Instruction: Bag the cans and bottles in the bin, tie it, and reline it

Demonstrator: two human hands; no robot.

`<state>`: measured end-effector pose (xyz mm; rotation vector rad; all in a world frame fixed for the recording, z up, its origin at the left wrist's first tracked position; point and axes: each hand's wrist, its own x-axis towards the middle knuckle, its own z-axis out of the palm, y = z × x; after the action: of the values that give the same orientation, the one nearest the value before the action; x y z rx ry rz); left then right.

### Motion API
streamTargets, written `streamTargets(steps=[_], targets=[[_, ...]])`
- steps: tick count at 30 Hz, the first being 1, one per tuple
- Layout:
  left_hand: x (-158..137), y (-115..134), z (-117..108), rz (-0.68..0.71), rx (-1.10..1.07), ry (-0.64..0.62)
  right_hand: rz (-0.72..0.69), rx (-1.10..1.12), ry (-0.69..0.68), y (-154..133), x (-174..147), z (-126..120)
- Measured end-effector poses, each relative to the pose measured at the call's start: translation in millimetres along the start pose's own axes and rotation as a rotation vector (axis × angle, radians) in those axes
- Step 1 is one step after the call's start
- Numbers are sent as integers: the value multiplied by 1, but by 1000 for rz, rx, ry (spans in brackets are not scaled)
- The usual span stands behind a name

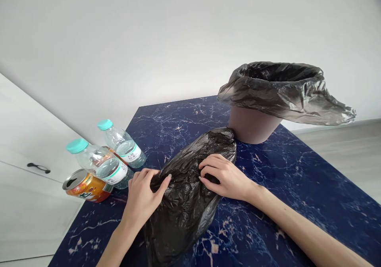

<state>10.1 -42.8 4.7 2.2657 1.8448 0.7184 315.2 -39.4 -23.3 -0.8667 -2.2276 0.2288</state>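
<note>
Black plastic, a crumpled bag (184, 195), lies at the centre of the blue marbled table (297, 187). At its nine o'clock the left hand (143, 195) pinches a fold; at its three o'clock the right hand (226, 175) presses down with curled fingers gripping the film. A lined bin (256, 124) stands touching the bag at one o'clock. Two bottles (119, 152) and a can (86, 185) lie at ten o'clock.

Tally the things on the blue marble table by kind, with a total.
Plastic bottles with teal caps: 2
Orange drink can: 1
Loose black bag: 1
Bin lined with a black bag: 1
Total: 5
</note>
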Motion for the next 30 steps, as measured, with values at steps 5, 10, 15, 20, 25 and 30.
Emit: streamTargets(steps=[5, 10, 15, 20, 25, 30], targets=[[0, 13, -11, -72, -161, -124, 21, -5, -33, 4, -2, 0], [1, 17, -17, -170, -299, -236, 30, -23, -49, 6, -4, 1], [0, 21, -23, -341, -589, -449, 74, -43, 10, 7, -4, 2], [0, 26, -27, -558, -1004, -426, 168, 9, 137, 7, -4, 0], [5, 25, -24, -726, -1212, -292, 197, 111, 136, -2, -4, -8], [8, 27, -29, -895, -1317, -220, 12, 180, -83, -17, -4, -19]])
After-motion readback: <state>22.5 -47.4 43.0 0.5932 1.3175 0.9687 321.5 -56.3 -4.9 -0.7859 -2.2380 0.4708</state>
